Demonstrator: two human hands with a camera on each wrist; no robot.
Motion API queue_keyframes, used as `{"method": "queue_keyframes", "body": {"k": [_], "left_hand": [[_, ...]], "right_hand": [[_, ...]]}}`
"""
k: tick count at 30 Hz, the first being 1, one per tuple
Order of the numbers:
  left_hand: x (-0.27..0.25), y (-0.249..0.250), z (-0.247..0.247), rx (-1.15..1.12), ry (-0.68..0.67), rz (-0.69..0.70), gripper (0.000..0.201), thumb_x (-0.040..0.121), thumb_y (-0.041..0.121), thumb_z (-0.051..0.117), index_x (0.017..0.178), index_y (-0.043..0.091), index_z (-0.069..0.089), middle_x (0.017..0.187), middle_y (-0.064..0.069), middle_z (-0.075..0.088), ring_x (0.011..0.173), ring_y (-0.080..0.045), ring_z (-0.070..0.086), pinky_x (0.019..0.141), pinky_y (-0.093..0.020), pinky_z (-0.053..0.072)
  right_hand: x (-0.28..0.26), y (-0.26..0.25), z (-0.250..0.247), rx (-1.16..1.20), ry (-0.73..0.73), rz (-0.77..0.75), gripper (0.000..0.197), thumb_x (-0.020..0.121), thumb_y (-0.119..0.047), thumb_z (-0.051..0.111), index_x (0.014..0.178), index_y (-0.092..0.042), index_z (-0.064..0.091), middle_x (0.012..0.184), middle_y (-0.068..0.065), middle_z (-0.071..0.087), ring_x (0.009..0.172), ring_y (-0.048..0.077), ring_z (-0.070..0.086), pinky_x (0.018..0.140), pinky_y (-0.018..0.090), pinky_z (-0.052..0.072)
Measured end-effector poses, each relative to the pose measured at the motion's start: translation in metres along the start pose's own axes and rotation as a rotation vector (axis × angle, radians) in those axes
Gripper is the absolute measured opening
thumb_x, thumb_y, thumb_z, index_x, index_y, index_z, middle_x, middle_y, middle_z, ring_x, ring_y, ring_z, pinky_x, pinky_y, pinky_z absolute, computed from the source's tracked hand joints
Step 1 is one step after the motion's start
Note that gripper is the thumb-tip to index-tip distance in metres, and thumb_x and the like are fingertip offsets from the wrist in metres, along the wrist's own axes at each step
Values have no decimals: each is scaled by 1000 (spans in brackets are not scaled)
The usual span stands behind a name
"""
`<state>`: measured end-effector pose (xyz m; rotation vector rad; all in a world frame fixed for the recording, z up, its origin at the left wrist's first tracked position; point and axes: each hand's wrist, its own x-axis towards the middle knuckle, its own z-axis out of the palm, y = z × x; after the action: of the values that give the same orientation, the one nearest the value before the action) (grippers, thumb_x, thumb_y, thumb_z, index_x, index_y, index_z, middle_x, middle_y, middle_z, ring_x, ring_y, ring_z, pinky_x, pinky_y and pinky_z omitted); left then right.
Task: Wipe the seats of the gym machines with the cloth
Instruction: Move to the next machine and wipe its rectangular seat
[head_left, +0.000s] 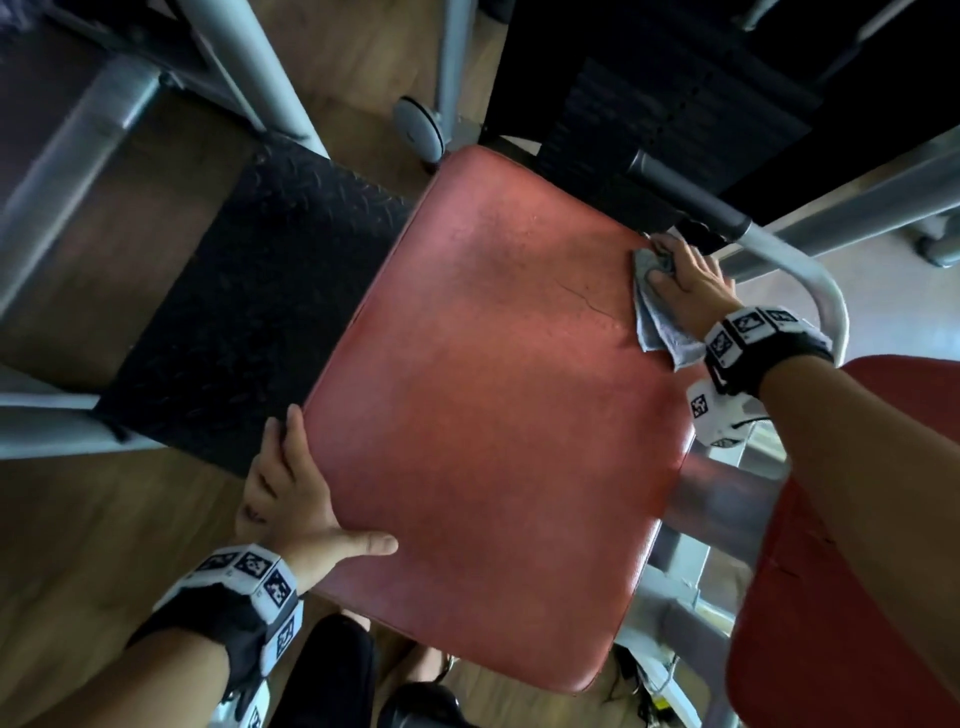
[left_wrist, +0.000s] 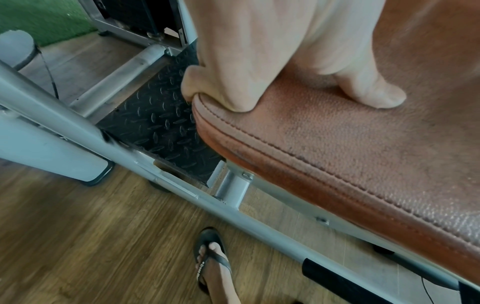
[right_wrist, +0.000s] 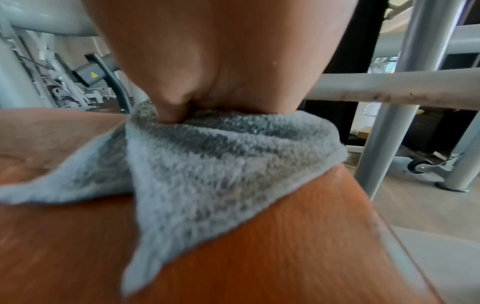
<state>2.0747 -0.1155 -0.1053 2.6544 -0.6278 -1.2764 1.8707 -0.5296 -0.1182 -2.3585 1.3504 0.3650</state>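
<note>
A worn red padded seat (head_left: 493, 389) fills the middle of the head view. My left hand (head_left: 296, 499) grips its near left corner, thumb flat on top and fingers curled over the stitched edge (left_wrist: 207, 102). My right hand (head_left: 685, 280) is at the seat's far right corner and holds a bunched grey cloth (head_left: 660, 322) pressed onto the pad. The right wrist view shows the cloth (right_wrist: 207, 174) spread in folds on the seat (right_wrist: 285, 257), with the right hand's thumb (right_wrist: 166, 107) dug into it.
A black diamond-plate footplate (head_left: 249, 291) lies left of the seat. Grey frame tubes (head_left: 67, 171) surround it. A dark-gripped handle bar (head_left: 691, 197) runs close behind my right hand. A second red pad (head_left: 831, 597) is at right. My sandalled foot (left_wrist: 213, 265) stands on the wooden floor.
</note>
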Motion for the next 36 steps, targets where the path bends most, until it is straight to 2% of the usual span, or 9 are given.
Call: {"method": "queue_keyframes", "body": {"k": [4,9,15,19,23,28,30,33,36], "left_hand": [[1,-2,-1,-3,-6,2,170,27,67,86,129,40,-48,155,2,-28,146,-35,0,114,-56,21],[2,-4,-1,-15,-17,5,170,28,66,86,127,41,-49,154,3,-30,146,-34,-2,114,-56,20],[0,-3,-2,-29,-31,14,168,33,65,87,126,40,-51,152,5,-33,146,-33,-5,115,-56,17],[0,-6,-1,-52,-46,15,167,35,65,87,127,39,-50,151,5,-35,145,-33,-7,114,-59,16],[0,-7,2,-95,-33,19,168,33,62,88,129,41,-48,150,7,-35,145,-32,-10,113,-61,14],[0,-6,-2,-56,-53,20,164,40,66,84,123,37,-54,150,2,-36,146,-33,-9,114,-60,15],[0,-6,-3,-48,-49,18,163,40,68,83,123,36,-54,150,2,-36,146,-33,-9,114,-59,15],[-1,-6,-4,-40,-55,14,163,41,68,83,124,35,-54,150,1,-36,146,-32,-9,114,-59,14],[-1,-5,-6,-35,-68,8,161,43,67,83,121,35,-55,150,1,-36,146,-32,-9,115,-59,14]], "right_hand": [[18,-29,-6,12,-41,50,41,99,-43,34,139,-33,35,147,1,38,134,28,32,110,50,21],[48,-113,3,-2,-37,-130,50,95,-43,37,143,-34,29,149,-2,35,135,27,31,110,48,20],[40,-71,0,-24,-79,-14,49,96,-47,38,142,-36,28,149,1,35,134,30,33,111,47,23],[64,-105,-3,46,-154,-26,62,86,-49,41,143,-23,35,143,8,44,131,32,39,111,45,28],[68,-120,0,-2,-116,-70,47,98,-40,38,144,-31,29,149,2,36,134,29,32,113,49,23],[84,-112,3,80,-143,56,46,95,-50,39,133,-25,43,134,13,52,120,28,49,108,46,33],[93,-139,4,122,-141,25,54,85,-58,37,129,-28,45,131,12,54,119,28,50,107,47,34],[97,-198,9,30,-83,-101,46,94,-39,40,138,-28,39,143,4,43,131,28,37,110,42,27],[97,-227,13,-70,-55,-180,46,94,-40,40,140,-34,37,148,-3,35,131,28,32,107,44,24]]}}
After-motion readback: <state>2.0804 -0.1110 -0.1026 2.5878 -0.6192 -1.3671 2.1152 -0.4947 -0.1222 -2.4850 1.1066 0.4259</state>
